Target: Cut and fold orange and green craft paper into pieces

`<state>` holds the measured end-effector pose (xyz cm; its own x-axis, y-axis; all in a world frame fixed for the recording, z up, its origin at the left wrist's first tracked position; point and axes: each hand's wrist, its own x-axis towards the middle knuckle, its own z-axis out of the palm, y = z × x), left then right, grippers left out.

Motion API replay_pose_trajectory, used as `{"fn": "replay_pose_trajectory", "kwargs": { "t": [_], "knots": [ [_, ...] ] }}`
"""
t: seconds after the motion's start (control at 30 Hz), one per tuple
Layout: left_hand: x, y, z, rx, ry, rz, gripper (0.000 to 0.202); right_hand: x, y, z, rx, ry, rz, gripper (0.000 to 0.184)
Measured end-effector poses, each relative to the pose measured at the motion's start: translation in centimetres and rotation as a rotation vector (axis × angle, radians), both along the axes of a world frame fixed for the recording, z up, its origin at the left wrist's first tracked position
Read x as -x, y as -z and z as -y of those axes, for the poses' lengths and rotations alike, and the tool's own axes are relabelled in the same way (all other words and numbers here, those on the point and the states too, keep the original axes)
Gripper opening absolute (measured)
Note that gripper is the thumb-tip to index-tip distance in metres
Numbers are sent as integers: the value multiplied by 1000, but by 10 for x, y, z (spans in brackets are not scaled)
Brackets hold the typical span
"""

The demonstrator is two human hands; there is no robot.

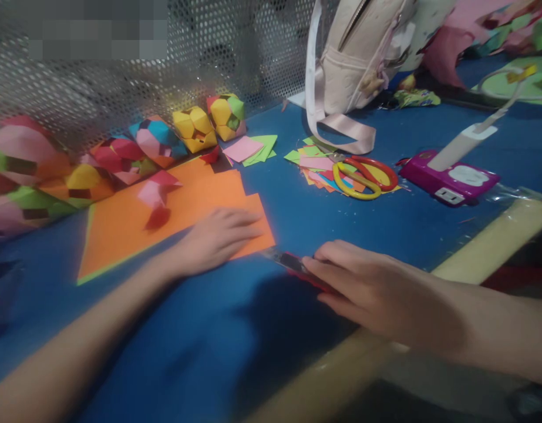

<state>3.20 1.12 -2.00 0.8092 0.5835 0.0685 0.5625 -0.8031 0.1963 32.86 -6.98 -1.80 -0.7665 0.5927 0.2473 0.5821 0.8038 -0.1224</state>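
My left hand (215, 238) lies flat with its fingers stretched out on orange paper (121, 229), near the right end of the sheets. A yellow-green edge shows beneath the orange. My right hand (363, 285) is wrapped round a box cutter (295, 263) with a red and black body. Its blade points left, close to the paper's lower right corner; blur hides whether it touches. A small folded piece of pink and red paper (154, 197) sits on the orange sheets, behind my left hand.
Folded paper balls (194, 129) line the perforated metal panel (253, 53). Yellow and red-handled scissors (356, 183) lie on colored paper scraps (312, 163). To the right is a purple power socket (451, 176) with a white plug. A backpack (354, 70) stands behind on the blue tabletop (262, 211).
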Motion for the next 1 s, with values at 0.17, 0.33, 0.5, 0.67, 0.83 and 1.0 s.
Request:
{"fn": "replay_pose_trajectory", "kwargs": {
  "t": [0.17, 0.33, 0.5, 0.67, 0.83, 1.0],
  "knots": [
    [0, 2, 0, 8, -2, 11, 42, 3, 0, -1, -9, -8, -1, 19],
    [0, 1, 1, 8, -8, 9, 42, 4, -1, -1, -57, -22, 12, 20],
    [-1, -1, 1, 2, 4, 3, 42, 6, -2, -2, -56, -39, 17, 18],
    [-1, -1, 1, 14, -13, -3, 42, 9, -3, -2, -85, -44, 0, 15],
    [-1, -1, 1, 22, -14, -2, 42, 9, -3, -3, -77, -68, 10, 18],
    [-1, -1, 1, 16, -4, -3, 43, 12, -5, -3, -8, -39, 10, 20]
  ]
}}
